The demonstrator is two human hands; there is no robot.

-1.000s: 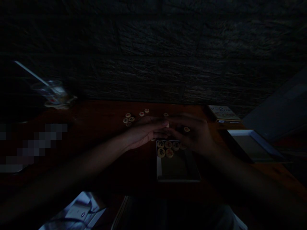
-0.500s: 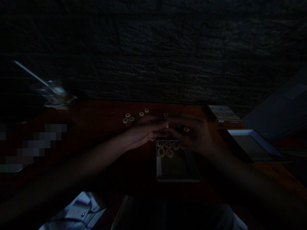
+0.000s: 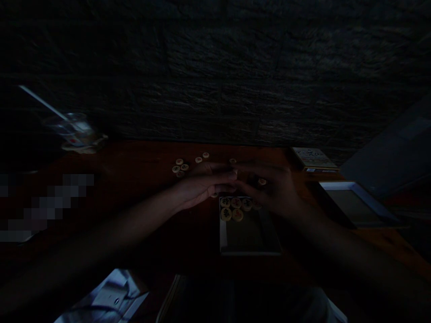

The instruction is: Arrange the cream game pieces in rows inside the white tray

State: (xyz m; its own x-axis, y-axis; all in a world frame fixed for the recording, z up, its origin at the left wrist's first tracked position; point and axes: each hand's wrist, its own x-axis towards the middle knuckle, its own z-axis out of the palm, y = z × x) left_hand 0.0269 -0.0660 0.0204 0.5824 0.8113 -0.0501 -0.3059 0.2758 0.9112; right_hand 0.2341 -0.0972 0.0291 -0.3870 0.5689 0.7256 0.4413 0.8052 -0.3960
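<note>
My left hand point(image 3: 205, 185) and my right hand point(image 3: 274, 186) meet fingertip to fingertip just behind a shallow open box tray point(image 3: 251, 240). Both are closed on a Chinese chess piece point(image 3: 235, 172), of which only a pale edge shows between the fingers. Inside the tray, several round pieces with red or dark characters, one a red-marked piece point(image 3: 237, 215), lie in rows at the far end; my right fingers partly cover that end. Around the hands sit loose pieces, among them one beside my right palm point(image 3: 261, 181) and one behind the fingers point(image 3: 232, 160).
A loose group of pieces point(image 3: 179, 162) lies left on the wooden table point(image 3: 141, 157). On the right are a printed box point(image 3: 314, 159) and an open box lid point(image 3: 353, 206). A plastic cup with a straw point(image 3: 76, 130) stands far left. A dark brick wall point(image 3: 215, 89) rises behind.
Hardly anything differs. My fingertips have shifted very slightly around the piece between them; the tray and loose pieces stay where they were.
</note>
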